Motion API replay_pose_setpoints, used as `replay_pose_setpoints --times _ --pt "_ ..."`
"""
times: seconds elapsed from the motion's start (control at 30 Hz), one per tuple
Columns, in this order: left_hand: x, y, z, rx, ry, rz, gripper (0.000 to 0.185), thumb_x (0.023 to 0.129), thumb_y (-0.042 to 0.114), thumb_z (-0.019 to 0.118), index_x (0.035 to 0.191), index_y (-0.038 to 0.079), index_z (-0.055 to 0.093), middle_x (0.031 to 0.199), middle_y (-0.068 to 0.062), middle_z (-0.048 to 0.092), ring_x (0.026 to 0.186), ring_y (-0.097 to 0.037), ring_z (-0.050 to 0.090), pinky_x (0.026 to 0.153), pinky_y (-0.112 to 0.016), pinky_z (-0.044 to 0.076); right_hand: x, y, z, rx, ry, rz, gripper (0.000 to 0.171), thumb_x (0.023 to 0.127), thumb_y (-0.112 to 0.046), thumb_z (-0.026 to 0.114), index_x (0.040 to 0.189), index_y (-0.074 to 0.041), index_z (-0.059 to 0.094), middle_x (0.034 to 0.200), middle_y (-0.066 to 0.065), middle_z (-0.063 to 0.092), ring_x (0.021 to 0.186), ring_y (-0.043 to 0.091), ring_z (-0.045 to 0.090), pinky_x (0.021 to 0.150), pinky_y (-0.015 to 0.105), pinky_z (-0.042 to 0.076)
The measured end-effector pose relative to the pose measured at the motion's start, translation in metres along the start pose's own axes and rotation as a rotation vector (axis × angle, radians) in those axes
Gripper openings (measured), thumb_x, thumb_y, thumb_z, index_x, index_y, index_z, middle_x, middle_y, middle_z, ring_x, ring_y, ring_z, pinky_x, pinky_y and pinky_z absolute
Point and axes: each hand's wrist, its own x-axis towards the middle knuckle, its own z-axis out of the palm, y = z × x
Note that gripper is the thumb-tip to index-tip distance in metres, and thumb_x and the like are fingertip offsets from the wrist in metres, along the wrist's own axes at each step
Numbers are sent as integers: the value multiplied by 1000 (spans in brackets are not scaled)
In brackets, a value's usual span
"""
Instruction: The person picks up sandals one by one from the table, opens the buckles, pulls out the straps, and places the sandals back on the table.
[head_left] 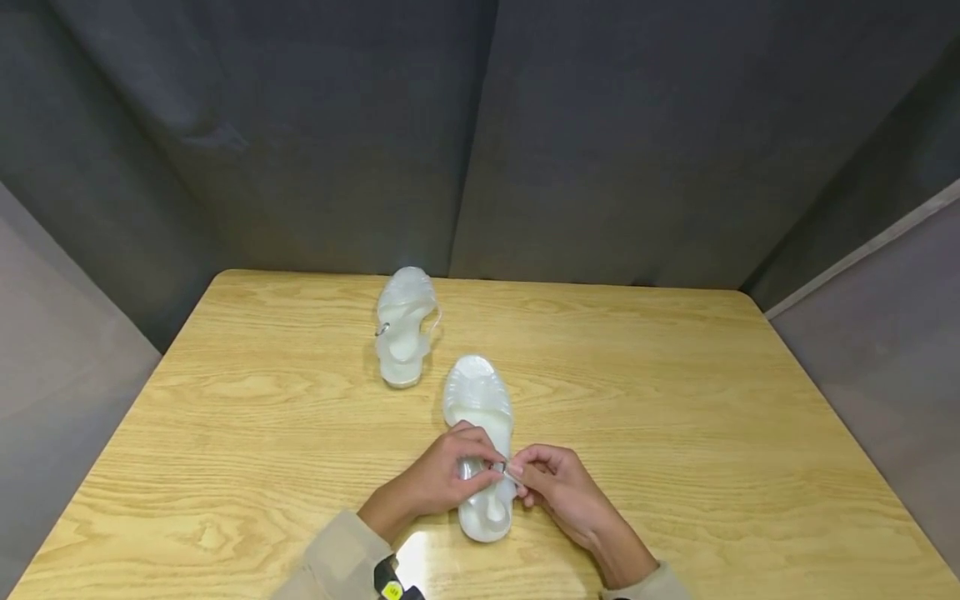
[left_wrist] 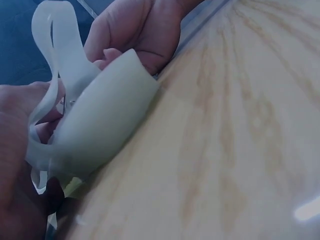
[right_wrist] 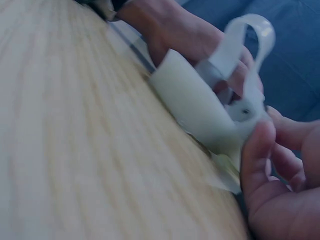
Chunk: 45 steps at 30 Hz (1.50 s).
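A translucent white jelly sandal [head_left: 477,408] lies on the wooden table [head_left: 675,433], toe pointing away from me. My left hand [head_left: 442,475] and right hand [head_left: 551,483] meet over its heel end and pinch the ankle strap at its small metal buckle [head_left: 501,468]. In the left wrist view the sandal's heel [left_wrist: 100,125] and looped strap [left_wrist: 55,40] fill the left side. The right wrist view shows the heel [right_wrist: 192,107], the strap loop [right_wrist: 250,40] and my right fingers [right_wrist: 280,170] by the buckle. A second matching sandal [head_left: 403,325] lies farther back, untouched.
Grey fabric walls [head_left: 480,133] enclose the table on three sides. Beige sleeves [head_left: 337,562] cover both forearms, and a dark wrist device with a yellow tag [head_left: 392,583] sits on the left one.
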Motion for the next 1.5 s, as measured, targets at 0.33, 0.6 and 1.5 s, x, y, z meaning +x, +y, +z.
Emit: replay_pose_setpoints --times 0.33,0.6,1.5 --pt "2 6 0 -41 -12 -59 14 84 15 70 95 7 72 89 -2 67 92 -15 54 87 -26 43 -9 -2 -9 -41 -96 33 16 91 -15 61 93 0 55 79 4 61 70 9 58 56 18 47" --pt "2 10 -3 -66 0 -63 13 84 17 70 94 8 72 89 -1 67 91 -13 54 87 -27 43 -7 2 -7 27 -87 13 12 92 -13 60 95 -2 56 81 1 57 73 8 55 61 18 48" --pt "-2 0 1 -62 14 -64 15 85 23 69 94 12 73 89 5 66 93 -9 53 89 -27 43 -4 -2 -3 20 -26 37 13 91 -13 60 92 0 57 76 1 60 67 8 56 57 17 48"
